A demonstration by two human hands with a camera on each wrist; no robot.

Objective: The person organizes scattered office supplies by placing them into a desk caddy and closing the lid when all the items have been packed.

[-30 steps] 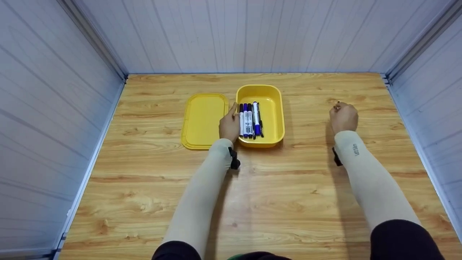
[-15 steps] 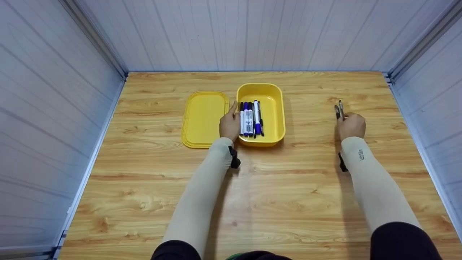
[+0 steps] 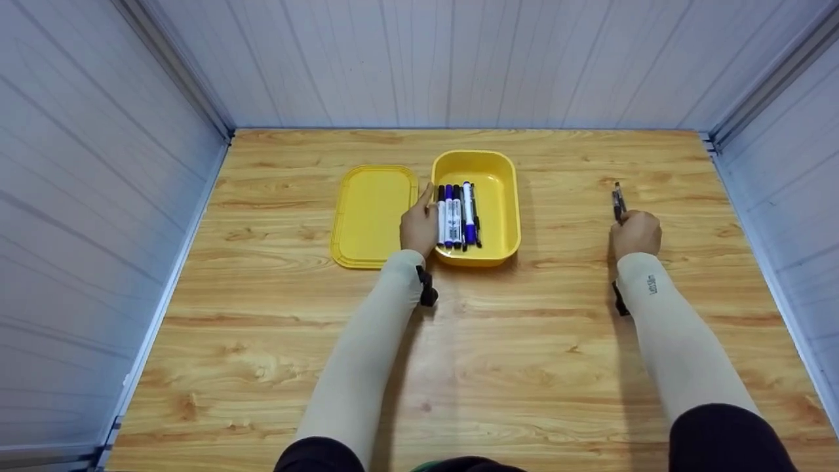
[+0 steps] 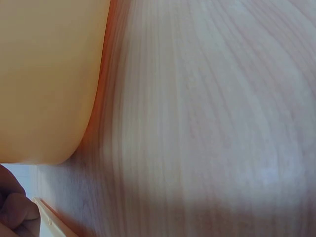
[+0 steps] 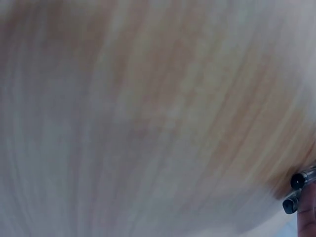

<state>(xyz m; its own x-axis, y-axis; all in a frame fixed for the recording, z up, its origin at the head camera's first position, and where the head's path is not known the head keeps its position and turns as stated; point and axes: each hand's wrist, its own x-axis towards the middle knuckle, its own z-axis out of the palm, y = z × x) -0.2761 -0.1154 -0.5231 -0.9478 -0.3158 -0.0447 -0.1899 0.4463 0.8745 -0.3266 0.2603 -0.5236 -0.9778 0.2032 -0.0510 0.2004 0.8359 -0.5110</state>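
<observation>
A yellow plastic box (image 3: 501, 223) stands on the table in the head view, with several white-bodied markers (image 3: 453, 219) and slim dark pens (image 3: 476, 226) lying side by side against its left part. My left hand (image 3: 419, 228) grips the box's left wall; its fingertips are partly hidden. The left wrist view shows the box's outer wall (image 4: 44, 79) and curled fingers (image 4: 19, 212) at the lower left. Off to the right, my right hand (image 3: 636, 234) holds two dark pens (image 3: 618, 198) close together, their ends pointing away from me. In the right wrist view those pen ends (image 5: 298, 181) show beside a finger.
The yellow lid (image 3: 373, 216) lies flat left of the box, its right edge close to my left hand. Pale panel walls (image 3: 419, 65) enclose the wooden table (image 3: 511, 354) at the back and both sides.
My right hand has come slightly toward me and right; the two pens, mostly hidden before, now show ahead of it and have drawn together. My left hand and the box stay put.
</observation>
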